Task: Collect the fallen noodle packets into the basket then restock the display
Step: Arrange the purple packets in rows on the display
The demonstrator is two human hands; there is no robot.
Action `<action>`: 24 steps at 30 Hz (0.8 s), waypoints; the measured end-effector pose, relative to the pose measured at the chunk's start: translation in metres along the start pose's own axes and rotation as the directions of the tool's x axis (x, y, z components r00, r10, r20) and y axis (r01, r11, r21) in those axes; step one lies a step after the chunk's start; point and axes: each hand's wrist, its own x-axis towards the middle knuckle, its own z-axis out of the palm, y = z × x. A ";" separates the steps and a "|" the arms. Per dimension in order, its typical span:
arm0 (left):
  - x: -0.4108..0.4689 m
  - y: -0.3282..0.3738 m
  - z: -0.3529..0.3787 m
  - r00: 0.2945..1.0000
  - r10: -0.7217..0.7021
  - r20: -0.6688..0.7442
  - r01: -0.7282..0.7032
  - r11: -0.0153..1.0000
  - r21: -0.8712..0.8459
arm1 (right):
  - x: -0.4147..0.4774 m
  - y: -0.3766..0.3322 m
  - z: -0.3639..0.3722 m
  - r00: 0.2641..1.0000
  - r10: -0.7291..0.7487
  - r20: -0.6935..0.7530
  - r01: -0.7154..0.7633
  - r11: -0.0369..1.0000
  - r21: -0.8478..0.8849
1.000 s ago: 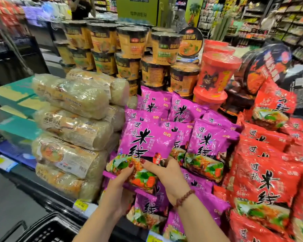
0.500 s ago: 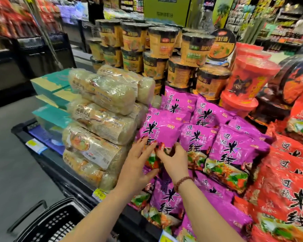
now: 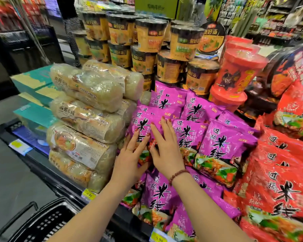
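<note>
A purple noodle packet (image 3: 144,119) lies at the left of the purple stack on the display shelf (image 3: 47,170). My left hand (image 3: 131,158) presses flat on its lower left part with straight fingers. My right hand (image 3: 164,147) lies flat on the same packet beside it, fingers straight and pointing up the stack. More purple packets (image 3: 222,145) fill the middle of the display. The black basket (image 3: 42,222) stands on the floor at the lower left, below my left forearm; its inside is mostly out of frame.
Clear bags of pale noodles (image 3: 87,119) are stacked left of the purple packets. Red packets (image 3: 278,186) lie at the right. Noodle cups (image 3: 147,42) and red tubs (image 3: 238,74) stand behind. Teal boxes (image 3: 33,81) sit far left. A person (image 3: 70,28) stands in the aisle.
The purple packet went from held up in both hands onto the stack's left side. Both hands have opened and now press flat on it. The view shifted left.
</note>
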 end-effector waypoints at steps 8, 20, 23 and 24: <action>-0.004 -0.004 0.010 1.000 0.000 -0.002 0.000 1.000 -0.001 | 0.003 0.009 0.005 0.994 0.017 0.109 -0.008 0.997 -0.083; -0.026 0.008 -0.028 0.997 -0.052 -0.048 0.054 0.998 0.041 | -0.014 0.000 -0.015 0.975 -0.206 -0.087 0.192 0.970 -0.148; -0.054 0.006 -0.044 0.989 -0.076 -0.126 0.079 0.997 0.020 | -0.026 -0.022 -0.010 0.949 -0.295 -0.111 0.293 0.955 -0.033; -0.065 0.005 -0.050 0.986 -0.081 -0.142 0.087 0.996 0.037 | -0.030 -0.031 -0.006 0.944 -0.318 -0.093 0.319 0.948 -0.001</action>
